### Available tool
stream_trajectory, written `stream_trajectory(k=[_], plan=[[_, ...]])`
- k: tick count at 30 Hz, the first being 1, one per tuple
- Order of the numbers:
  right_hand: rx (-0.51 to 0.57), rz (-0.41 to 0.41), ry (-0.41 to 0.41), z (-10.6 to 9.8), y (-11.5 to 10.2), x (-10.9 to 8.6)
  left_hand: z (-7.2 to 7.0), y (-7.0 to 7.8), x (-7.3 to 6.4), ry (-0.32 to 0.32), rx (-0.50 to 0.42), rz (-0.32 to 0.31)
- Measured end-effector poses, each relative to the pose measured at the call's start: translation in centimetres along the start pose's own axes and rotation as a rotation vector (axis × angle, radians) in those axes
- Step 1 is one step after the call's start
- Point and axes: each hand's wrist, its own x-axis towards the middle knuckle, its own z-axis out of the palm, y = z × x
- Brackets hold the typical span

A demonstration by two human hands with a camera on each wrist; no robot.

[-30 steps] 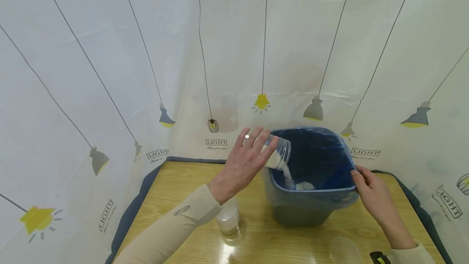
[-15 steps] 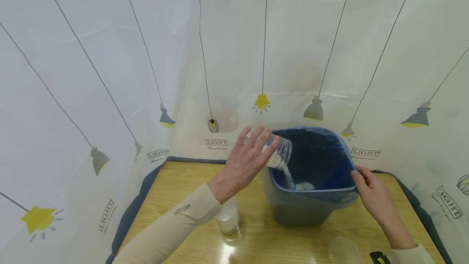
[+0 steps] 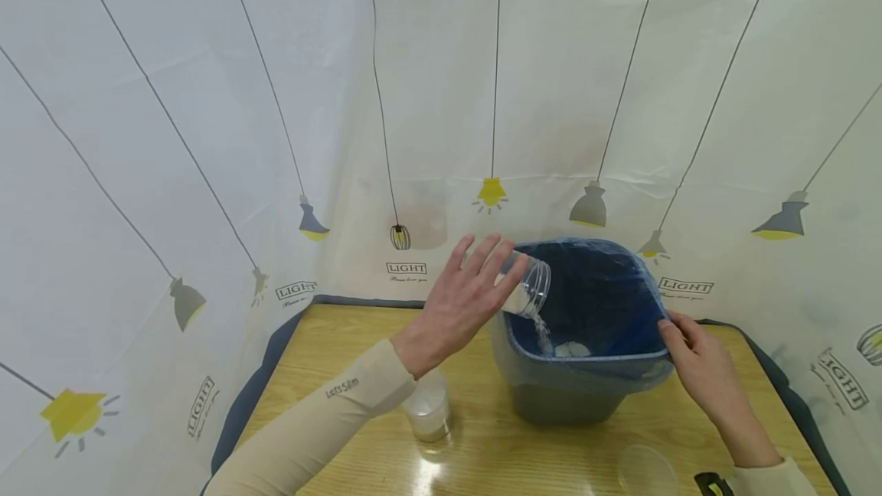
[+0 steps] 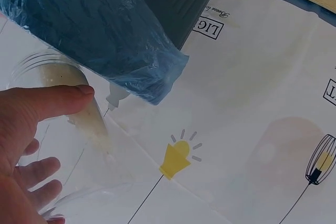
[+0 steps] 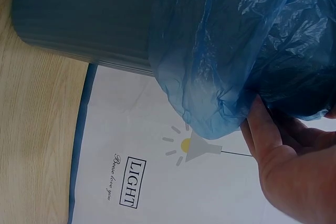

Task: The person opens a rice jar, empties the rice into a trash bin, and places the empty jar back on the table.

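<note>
Tilted over the left rim of the bin, a clear plastic jar [image 3: 530,285] lets white grains [image 3: 542,334] fall inside. My left hand [image 3: 460,305] grips the jar around its body; the thumb [image 4: 63,100] lies along its wall in the left wrist view. A grey bin [image 3: 568,404] stands on the table, lined with a blue plastic bag [image 3: 586,375] folded over its rim. A small white heap [image 3: 573,349] shows inside it. At the bin's right rim, my right hand [image 3: 710,373] pinches the edge and liner between thumb and fingers.
A second clear jar [image 3: 429,408] stands on the wooden table [image 3: 358,435], below the left forearm. A clear round lid [image 3: 648,471] lies near the front edge. White sheeting [image 3: 441,98] printed with lamps encloses the back and sides.
Grains keep falling, and the stream looks thinner than before. My left hand has tipped the jar very slightly further to the right. The right hand stays at the rim.
</note>
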Motion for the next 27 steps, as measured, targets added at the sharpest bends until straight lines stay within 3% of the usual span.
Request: stream_trajectory(k=[18,27], plan=[[0.000,-0.007,0.011,0.14,0.13,-0.01,-0.25,0.16,0.07,-0.047,0.014,0.062],[0.037,-0.001,-0.005,0.01,-0.01,0.00,-0.25,0.14,0.34,-0.031,0.082,0.108]])
